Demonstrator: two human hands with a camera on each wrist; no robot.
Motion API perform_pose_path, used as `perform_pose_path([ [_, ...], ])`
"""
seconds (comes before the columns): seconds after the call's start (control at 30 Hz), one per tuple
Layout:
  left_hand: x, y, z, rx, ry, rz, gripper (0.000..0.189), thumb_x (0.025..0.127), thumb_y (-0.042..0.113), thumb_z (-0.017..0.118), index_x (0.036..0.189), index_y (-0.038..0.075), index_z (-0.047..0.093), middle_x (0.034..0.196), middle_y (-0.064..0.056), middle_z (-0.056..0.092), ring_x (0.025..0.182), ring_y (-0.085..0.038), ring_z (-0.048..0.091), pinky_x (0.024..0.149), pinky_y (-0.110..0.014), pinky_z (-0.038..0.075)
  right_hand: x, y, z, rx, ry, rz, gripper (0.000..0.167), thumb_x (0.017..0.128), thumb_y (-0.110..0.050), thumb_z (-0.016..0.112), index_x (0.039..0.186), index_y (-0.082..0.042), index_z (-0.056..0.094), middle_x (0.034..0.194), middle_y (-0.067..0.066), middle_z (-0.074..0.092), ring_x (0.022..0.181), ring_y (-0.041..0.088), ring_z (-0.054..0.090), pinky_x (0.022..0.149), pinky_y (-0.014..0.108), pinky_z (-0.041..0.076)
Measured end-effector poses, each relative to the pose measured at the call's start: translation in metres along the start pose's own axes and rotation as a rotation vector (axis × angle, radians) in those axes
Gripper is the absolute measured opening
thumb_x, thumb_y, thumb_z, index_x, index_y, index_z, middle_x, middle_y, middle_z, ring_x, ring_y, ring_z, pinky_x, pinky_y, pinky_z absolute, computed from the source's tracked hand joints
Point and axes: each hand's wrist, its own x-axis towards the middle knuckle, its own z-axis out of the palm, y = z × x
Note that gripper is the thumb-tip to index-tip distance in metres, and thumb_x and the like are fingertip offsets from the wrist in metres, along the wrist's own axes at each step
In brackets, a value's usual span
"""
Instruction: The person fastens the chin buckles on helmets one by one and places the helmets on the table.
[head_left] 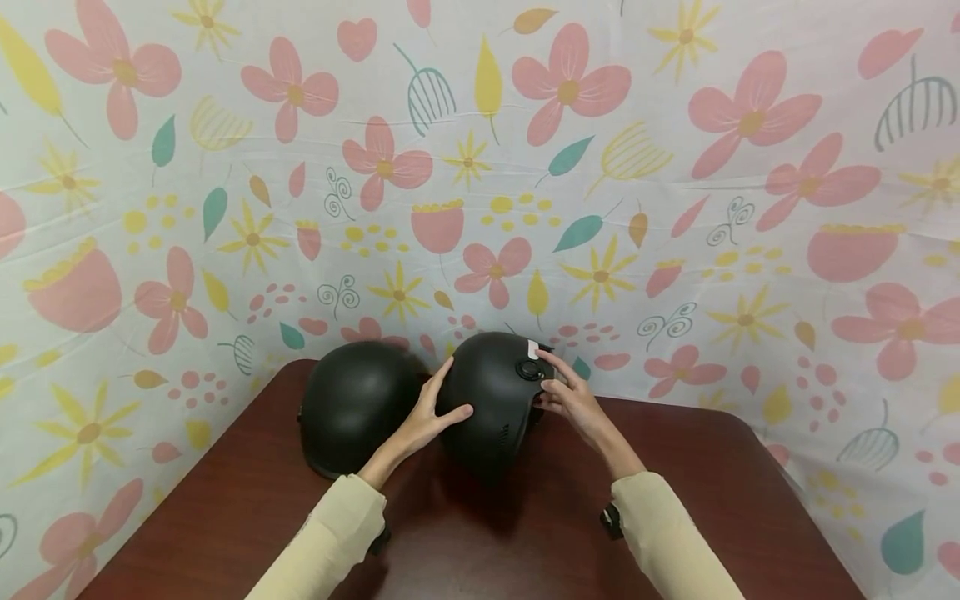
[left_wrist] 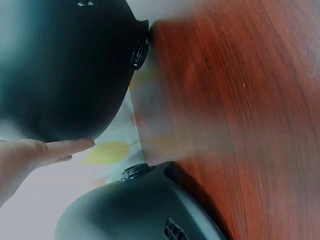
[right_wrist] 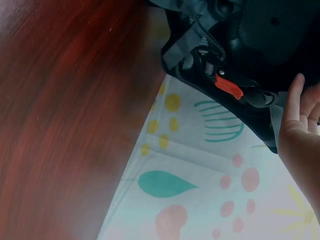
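A matte black helmet (head_left: 480, 400), its shell toward me, is held tilted between both hands over the table. My left hand (head_left: 431, 412) presses on its left side with fingers straight and thumb spread across the shell. On the other side my right hand (head_left: 573, 400) grips the rim, one fingertip by a white label (head_left: 533, 349) above a round knob (head_left: 529, 368). In the right wrist view the padded inside shows, with grey straps (right_wrist: 182, 47) and a red-orange buckle piece (right_wrist: 229, 87). A second black helmet (head_left: 356, 408) sits just left of the held one, dome up.
The dark red-brown wooden table (head_left: 675, 500) extends in front and to the right, with rounded back corners. A white cloth (head_left: 465, 108) with printed flowers and leaves hangs close behind it. Dark bands (head_left: 611, 521) sit at the sleeve cuffs.
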Motion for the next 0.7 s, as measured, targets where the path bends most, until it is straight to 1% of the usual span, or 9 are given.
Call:
perform_pose_path([
  [0.07,0.000,0.001,0.000,-0.004,-0.006,0.002,0.091,0.094,0.030,0.064,0.159,0.021,0.001,0.165,-0.012,-0.004,0.152,-0.040,-0.002,0.112,-0.073,0.013,0.000,0.000,-0.001,-0.033,0.013,-0.015,0.057,0.100,-0.016,0.048,0.154,-0.017,0.030,0.077,-0.005,0.046,0.072,0.009,0.052,0.085,0.031,0.054],
  [0.13,0.003,-0.006,0.002,-0.008,-0.005,0.003,0.091,0.094,0.030,0.063,0.159,0.024,0.000,0.166,-0.009,-0.006,0.152,-0.038,-0.007,0.112,-0.074,0.010,-0.001,0.000,-0.002,-0.060,0.034,-0.035,0.055,0.100,-0.015,0.048,0.153,-0.016,0.033,0.078,-0.004,0.045,0.071,0.010,0.048,0.084,0.034,0.054],
  [0.27,0.010,-0.025,0.006,-0.018,0.001,0.014,0.090,0.094,0.035,0.063,0.158,0.034,-0.001,0.166,-0.002,-0.009,0.152,-0.035,-0.015,0.111,-0.076,0.005,-0.001,0.002,-0.004,-0.120,0.080,-0.071,0.052,0.099,-0.012,0.049,0.151,-0.012,0.038,0.080,-0.003,0.046,0.073,0.012,0.049,0.080,0.035,0.053],
  [0.37,0.012,-0.030,0.009,-0.023,0.005,0.031,0.088,0.094,0.040,0.062,0.156,0.042,0.000,0.166,0.001,-0.007,0.153,-0.034,-0.012,0.110,-0.076,0.006,-0.002,0.002,-0.007,-0.169,0.111,-0.104,0.051,0.098,-0.011,0.051,0.148,-0.009,0.042,0.083,0.000,0.047,0.079,0.014,0.053,0.081,0.035,0.051],
  [0.43,0.013,-0.031,0.011,-0.019,0.012,0.048,0.087,0.093,0.042,0.063,0.155,0.045,0.001,0.166,-0.001,-0.005,0.153,-0.035,-0.009,0.110,-0.076,0.008,-0.003,0.003,-0.011,-0.226,0.127,-0.126,0.050,0.097,-0.011,0.051,0.147,-0.008,0.044,0.097,0.004,0.051,0.089,0.017,0.052,0.084,0.034,0.049],
  [0.5,0.014,-0.032,0.013,-0.003,0.023,0.052,0.087,0.092,0.047,0.063,0.153,0.048,0.002,0.166,-0.003,-0.003,0.153,-0.036,-0.007,0.109,-0.077,0.010,-0.005,0.003,-0.015,-0.258,0.136,-0.141,0.050,0.097,-0.011,0.052,0.146,-0.006,0.046,0.121,0.012,0.050,0.107,0.021,0.050,0.087,0.029,0.046],
  [0.57,0.013,-0.031,0.015,0.016,0.030,0.045,0.087,0.090,0.052,0.064,0.152,0.051,0.004,0.166,-0.006,-0.002,0.153,-0.037,-0.005,0.108,-0.077,0.012,-0.006,0.004,-0.019,-0.281,0.125,-0.155,0.049,0.097,-0.011,0.052,0.145,-0.004,0.045,0.149,0.015,0.035,0.129,0.028,0.042,0.090,0.021,0.043],
  [0.63,0.012,-0.030,0.016,0.033,0.036,0.033,0.087,0.088,0.056,0.064,0.151,0.054,0.004,0.166,-0.006,-0.002,0.153,-0.038,-0.003,0.107,-0.078,0.014,-0.007,0.004,-0.023,-0.263,0.090,-0.175,0.049,0.097,-0.010,0.052,0.146,-0.002,0.044,0.160,0.016,0.024,0.144,0.036,0.029,0.091,0.014,0.042],
  [0.7,0.011,-0.030,0.017,0.041,0.042,0.017,0.088,0.086,0.058,0.065,0.150,0.056,0.005,0.165,-0.007,-0.001,0.152,-0.039,-0.002,0.107,-0.078,0.015,-0.007,0.003,-0.026,-0.241,0.047,-0.193,0.049,0.097,-0.009,0.052,0.145,0.001,0.043,0.162,0.016,0.020,0.150,0.038,0.019,0.090,0.010,0.042],
])
